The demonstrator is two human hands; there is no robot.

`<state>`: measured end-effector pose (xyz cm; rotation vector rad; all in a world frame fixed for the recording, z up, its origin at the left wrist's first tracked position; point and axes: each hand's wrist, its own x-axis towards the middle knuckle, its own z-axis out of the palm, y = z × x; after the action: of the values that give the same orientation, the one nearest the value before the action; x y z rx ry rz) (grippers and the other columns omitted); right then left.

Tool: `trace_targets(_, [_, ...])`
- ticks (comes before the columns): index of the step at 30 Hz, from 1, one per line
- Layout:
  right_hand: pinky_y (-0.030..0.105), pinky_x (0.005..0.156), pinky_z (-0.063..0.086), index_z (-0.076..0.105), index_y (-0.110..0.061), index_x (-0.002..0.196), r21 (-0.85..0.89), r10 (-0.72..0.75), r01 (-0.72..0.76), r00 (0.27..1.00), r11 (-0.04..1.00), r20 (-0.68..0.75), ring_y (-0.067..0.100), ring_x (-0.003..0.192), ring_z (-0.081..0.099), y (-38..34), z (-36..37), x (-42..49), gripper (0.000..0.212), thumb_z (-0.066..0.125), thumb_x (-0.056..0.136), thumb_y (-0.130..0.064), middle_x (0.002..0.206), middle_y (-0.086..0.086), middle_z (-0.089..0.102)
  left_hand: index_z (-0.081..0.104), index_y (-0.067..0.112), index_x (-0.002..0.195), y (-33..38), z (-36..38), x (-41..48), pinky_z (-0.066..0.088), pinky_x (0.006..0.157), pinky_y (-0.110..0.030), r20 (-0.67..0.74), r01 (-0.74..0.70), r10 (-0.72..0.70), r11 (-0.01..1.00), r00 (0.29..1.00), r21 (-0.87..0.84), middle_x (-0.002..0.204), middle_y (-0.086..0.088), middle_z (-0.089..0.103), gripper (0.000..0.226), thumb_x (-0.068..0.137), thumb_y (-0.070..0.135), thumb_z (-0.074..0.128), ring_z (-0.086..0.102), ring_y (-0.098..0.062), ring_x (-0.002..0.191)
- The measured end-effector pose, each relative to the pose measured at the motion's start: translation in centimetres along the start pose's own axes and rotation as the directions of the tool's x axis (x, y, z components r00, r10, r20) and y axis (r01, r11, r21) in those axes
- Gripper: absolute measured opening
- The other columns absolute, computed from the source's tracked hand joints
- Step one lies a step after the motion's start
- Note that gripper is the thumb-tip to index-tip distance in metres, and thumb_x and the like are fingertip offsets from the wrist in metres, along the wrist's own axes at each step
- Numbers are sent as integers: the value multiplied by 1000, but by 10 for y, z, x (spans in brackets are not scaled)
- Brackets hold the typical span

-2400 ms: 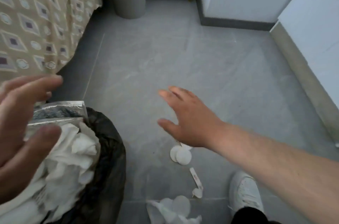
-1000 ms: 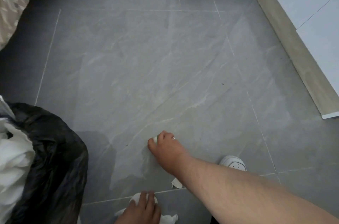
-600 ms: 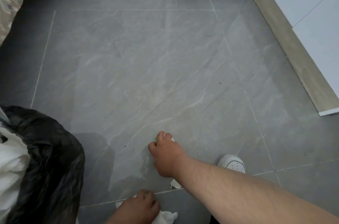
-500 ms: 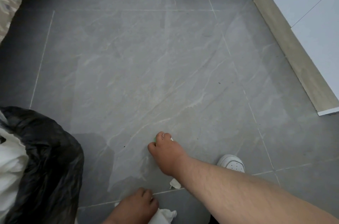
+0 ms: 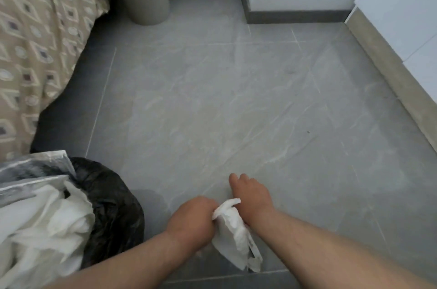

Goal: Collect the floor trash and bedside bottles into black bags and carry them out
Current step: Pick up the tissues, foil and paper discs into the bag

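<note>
My left hand (image 5: 192, 220) was curled round the upper end of a wad of white tissue (image 5: 234, 236), which hung from my grip just above the floor (image 5: 236, 111), between my two wrists. My right hand (image 5: 251, 196) sat just beside it, knuckles up and fingers bent towards the tiles. From above I could not tell whether it held anything or was closed on nothing. I judged the wad to be almost weightless and entirely soft: it would crush rather than resist, and a loose sheet could tear or peel away if I pinched only a corner. So the place to hold it was where the folds bunched together near the top, with the whole fist round them, not at the ragged lower end, where something thin and flat seemed tucked in and might slide out. The black bag (image 5: 113, 206) stood open near my left forearm, already heaped with crumpled paper (image 5: 52, 225) and a foil wrapper (image 5: 33, 170). With so little room left, I reckoned the light tissue would need pressing down to stay in.
</note>
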<state>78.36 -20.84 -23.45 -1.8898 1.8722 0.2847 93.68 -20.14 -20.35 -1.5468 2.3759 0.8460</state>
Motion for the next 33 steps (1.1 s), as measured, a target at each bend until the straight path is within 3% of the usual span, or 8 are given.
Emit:
trace_targets(4, [33, 66, 35, 32, -17, 92, 198, 126, -124, 992, 972, 0, 32, 91, 59, 1, -42, 4, 21, 51, 86, -23, 101, 12, 55, 65, 17, 79, -7, -56, 8, 46, 72, -28, -67, 25, -34, 991, 997, -133, 95, -8, 70, 21, 71, 14, 46, 64, -26, 94])
trace_targets(8, [35, 58, 37, 38, -16, 85, 370, 150, -115, 986, 922, -67, 28, 73, 54, -11, -98, -8, 16, 52, 82, -24, 81, 6, 57, 57, 18, 66, -13, -121, -6, 42, 51, -16, -128, 56, -90, 967, 988, -247, 73, -2, 68, 13, 69, 10, 48, 65, -17, 72])
trace_targets(12, [32, 55, 39, 41, -22, 82, 498, 177, -87, 975, 863, -137, 25, 62, 46, -42, -146, -30, 18, 43, 70, -8, 74, 3, 53, 56, 11, 63, -27, -167, -58, 39, 44, -16, -201, 110, -203, 911, 958, -398, 56, 1, 58, 12, 69, 5, 48, 54, -11, 53])
trace_targets(14, [35, 49, 42, 43, -19, 80, 590, 157, -29, 973, 807, -167, 25, 58, 43, -62, -162, -43, 21, 40, 65, -4, 72, 5, 50, 57, 8, 62, -36, -178, -93, 43, 48, -27, -223, 136, -277, 857, 935, -497, 52, -1, 59, 10, 66, 7, 48, 56, -14, 52])
trace_targets(17, [33, 41, 43, 45, -16, 80, 684, 81, 69, 980, 726, -184, 25, 51, 42, -96, -176, -66, 25, 44, 70, 7, 76, 8, 48, 58, 10, 59, -57, -182, -142, 39, 41, -15, -245, 138, -414, 705, 877, -696, 42, 6, 56, 15, 69, 2, 51, 51, 0, 40])
trace_targets(24, [27, 40, 45, 50, -14, 84, 859, 58, 19, 997, 511, -57, 23, 52, 47, -158, -175, -89, 29, 44, 73, 13, 97, -2, 54, 68, 13, 78, -129, -162, -208, 52, 65, -37, -260, 88, -751, 389, 607, -917, 66, -4, 72, 27, 54, 12, 55, 68, -28, 76])
trace_targets(29, [29, 43, 46, 51, -14, 86, 898, 24, -18, 1000, 439, 8, 24, 58, 49, -183, -169, -80, 33, 44, 75, 16, 103, 5, 57, 61, 4, 109, -153, -155, -215, 36, 59, -15, -240, 151, -818, 366, 523, -918, 75, 0, 61, 34, 79, -12, 55, 52, -12, 67])
trace_targets(33, [29, 43, 47, 51, -12, 88, 907, 18, -52, 999, 418, 49, 23, 57, 54, -199, -166, -77, 31, 45, 76, 15, 100, 6, 60, 56, -1, 125, -179, -138, -213, 42, 62, -24, -223, 229, -835, 377, 502, -898, 84, 0, 65, 49, 76, -10, 58, 57, -14, 75])
